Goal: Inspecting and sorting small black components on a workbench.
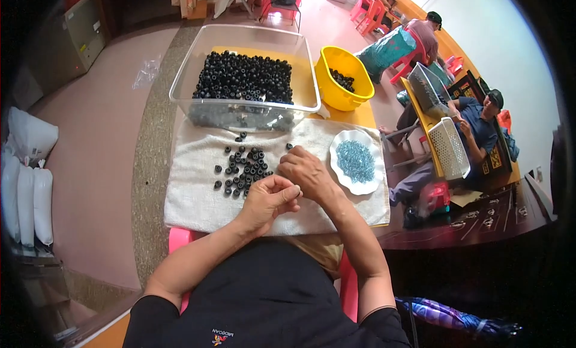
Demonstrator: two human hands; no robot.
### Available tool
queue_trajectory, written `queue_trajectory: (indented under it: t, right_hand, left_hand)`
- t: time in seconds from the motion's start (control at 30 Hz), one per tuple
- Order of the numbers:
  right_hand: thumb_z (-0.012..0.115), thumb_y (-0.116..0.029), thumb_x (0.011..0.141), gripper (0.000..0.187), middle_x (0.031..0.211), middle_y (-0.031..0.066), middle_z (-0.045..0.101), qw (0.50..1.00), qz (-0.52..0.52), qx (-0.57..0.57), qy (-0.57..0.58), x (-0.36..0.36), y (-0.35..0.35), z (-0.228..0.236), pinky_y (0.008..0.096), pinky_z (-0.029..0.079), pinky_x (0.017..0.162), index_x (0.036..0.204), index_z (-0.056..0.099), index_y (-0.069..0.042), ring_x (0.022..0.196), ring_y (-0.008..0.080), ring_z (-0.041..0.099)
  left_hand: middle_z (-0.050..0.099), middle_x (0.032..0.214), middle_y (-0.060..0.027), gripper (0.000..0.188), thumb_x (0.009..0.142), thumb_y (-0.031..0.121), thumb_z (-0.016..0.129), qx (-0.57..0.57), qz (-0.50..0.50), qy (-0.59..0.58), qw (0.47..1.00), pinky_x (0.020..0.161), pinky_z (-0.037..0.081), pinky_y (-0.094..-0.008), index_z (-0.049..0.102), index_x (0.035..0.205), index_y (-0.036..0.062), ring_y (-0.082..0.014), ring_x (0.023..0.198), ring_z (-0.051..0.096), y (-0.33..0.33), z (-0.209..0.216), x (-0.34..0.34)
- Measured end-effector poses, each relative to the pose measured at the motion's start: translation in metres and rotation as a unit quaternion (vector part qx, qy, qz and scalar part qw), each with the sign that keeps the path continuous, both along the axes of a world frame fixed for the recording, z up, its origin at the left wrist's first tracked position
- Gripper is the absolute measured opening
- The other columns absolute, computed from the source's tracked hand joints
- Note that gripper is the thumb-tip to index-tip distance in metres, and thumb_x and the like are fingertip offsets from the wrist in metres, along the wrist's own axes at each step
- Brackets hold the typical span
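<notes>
Over the front of the white towel (186,198), my left hand (266,202) is closed in a pinch, thumb against forefinger. A tiny pale thing shows at its fingertips, too small to name. Just ahead and to the right, my right hand (305,172) is low over the towel with its fingers curled inward. Its fingertips are hidden, so what they hold cannot be made out. A loose group of small black ring-shaped parts (243,168) lies left of the right hand. One more black part (289,146) rests just beyond its knuckles. To the right, a white scalloped dish (336,145) holds small clear bluish pieces (355,160).
Behind the towel stands a clear plastic bin (240,117) filled with many black parts. Beside it is a yellow basket (360,97) with some more. Farther right, a person (480,123) sits at a table with baskets. White sacks (30,192) stand at the far left.
</notes>
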State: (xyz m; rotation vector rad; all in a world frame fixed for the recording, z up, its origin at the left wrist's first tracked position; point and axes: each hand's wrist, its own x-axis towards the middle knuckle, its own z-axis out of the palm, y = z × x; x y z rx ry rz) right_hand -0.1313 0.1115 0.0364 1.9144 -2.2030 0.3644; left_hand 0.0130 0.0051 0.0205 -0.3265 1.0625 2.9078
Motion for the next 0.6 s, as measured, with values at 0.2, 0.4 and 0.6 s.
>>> queue_trajectory:
  t: [0.2,0.4,0.6]
  right_hand:
    - [0.066,-0.012,0.069,0.008,0.089,0.0065,0.061,0.998,0.000,0.057,-0.038,0.002,-0.002,0.002,0.0324,0.048,0.085,0.076,0.066,-0.009,0.095,0.0242,0.056]
    - [0.068,-0.010,0.069,0.013,0.094,0.0093,0.060,0.992,-0.030,0.091,-0.081,0.002,-0.007,0.000,0.0355,0.049,0.084,0.081,0.065,-0.007,0.097,0.0281,0.056]
    - [0.063,-0.009,0.073,0.011,0.096,0.0093,0.060,0.995,-0.032,0.074,-0.052,0.000,-0.006,-0.008,0.0346,0.049,0.084,0.084,0.064,-0.006,0.098,0.0272,0.057]
  left_hand:
    - [0.068,0.088,-0.0063,0.008,0.090,0.009,0.068,-0.008,0.000,-0.002,1.000,0.071,0.059,-0.0295,0.063,0.094,0.0054,-0.0120,0.076,0.064,0.002,-0.001,0.002]
    - [0.067,0.088,-0.0067,0.009,0.090,0.010,0.069,-0.009,0.004,-0.005,1.000,0.071,0.059,-0.0293,0.062,0.094,0.0049,-0.0127,0.075,0.065,0.001,0.001,0.001]
    - [0.067,0.089,-0.0071,0.007,0.090,0.007,0.068,-0.004,0.005,-0.006,1.000,0.070,0.059,-0.0290,0.063,0.094,0.0044,-0.0136,0.075,0.065,0.001,0.002,0.000]
